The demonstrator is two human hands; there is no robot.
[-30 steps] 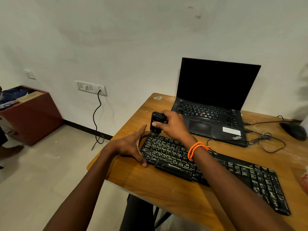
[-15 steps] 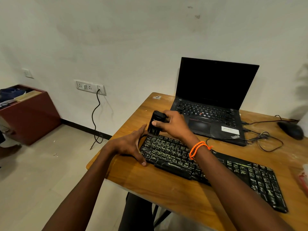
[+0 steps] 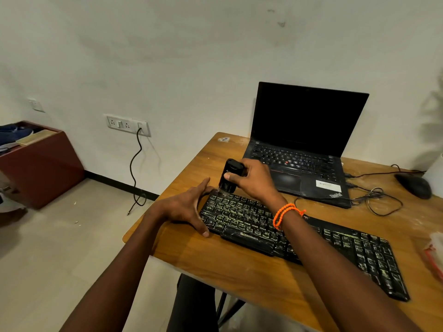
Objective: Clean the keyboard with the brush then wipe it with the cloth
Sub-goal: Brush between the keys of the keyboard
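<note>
Black brush [image 3: 229,178], clamped in right hand [image 3: 254,180], stands bristles-down on keyboard [image 3: 299,238] top-left corner; unbrushed keys run toward 4 o'clock. Left hand [image 3: 184,207], fingers spread, braces that end.

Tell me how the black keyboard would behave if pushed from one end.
The keyboard looks long, flat and rigid, so it would probably slide or pivot on the smooth wooden table, not tip. The left hand bracing its end suggests it shifts easily under the brush.

Head camera — looking down, close over desk [image 3: 239,271].
</note>
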